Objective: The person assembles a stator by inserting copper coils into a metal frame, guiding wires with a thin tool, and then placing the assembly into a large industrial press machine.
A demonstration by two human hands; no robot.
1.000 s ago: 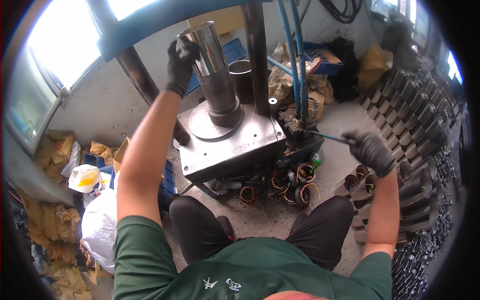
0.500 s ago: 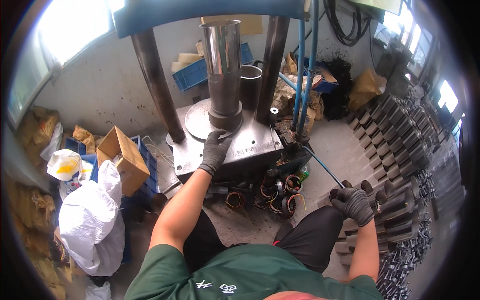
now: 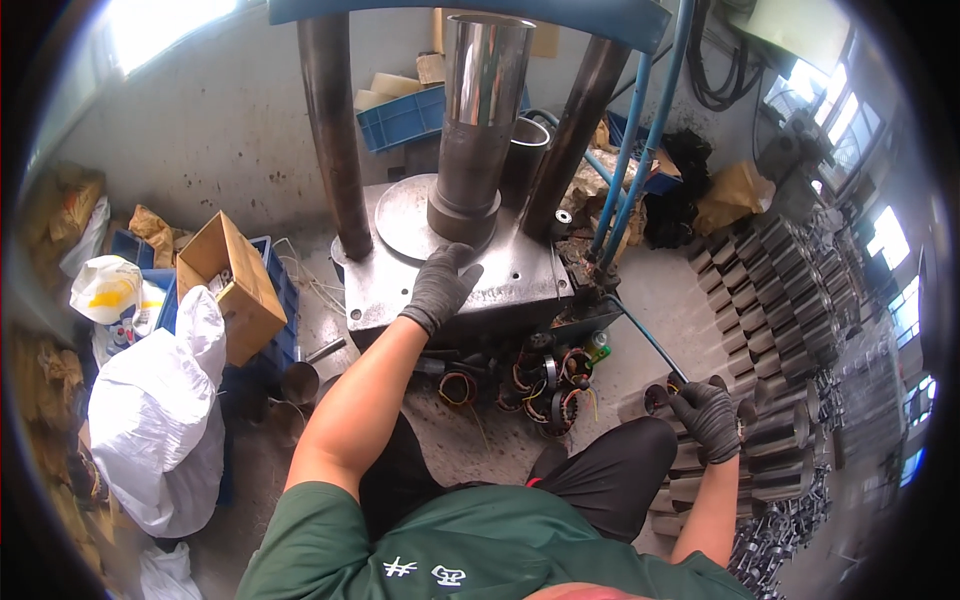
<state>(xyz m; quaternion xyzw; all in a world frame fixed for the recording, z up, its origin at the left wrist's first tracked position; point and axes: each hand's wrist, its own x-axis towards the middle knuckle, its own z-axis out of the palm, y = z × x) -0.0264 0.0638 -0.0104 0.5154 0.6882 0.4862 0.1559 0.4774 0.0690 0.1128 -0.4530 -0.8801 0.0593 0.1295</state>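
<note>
My left hand [image 3: 441,288], in a dark grey glove, rests open on the front of the press bed [image 3: 385,302]. Its fingertips reach the edge of a round metal plate [image 3: 402,222]. On that plate stands an upright metal cylinder, with a shiny sleeve [image 3: 488,75] above a duller lower section [image 3: 468,165]. Off to the right, my gloved right hand [image 3: 708,420] is closed around the end of a thin blue lever [image 3: 648,340], which slants down from the press's side. The fingers partly hide the lever's tip.
Two steel columns [image 3: 335,130] flank the cylinder under a blue crossbeam [image 3: 480,8]. Motor stators with wires [image 3: 545,395] lie before the press. Metal tubes [image 3: 765,310] are stacked right. A cardboard box [image 3: 255,318] and white sack [image 3: 150,420] stand left.
The whole view has shifted slightly. My left hand lies a little closer to the cylinder's base, its thumb more spread. My right hand stays on the lever, which looks nearly unmoved.
</note>
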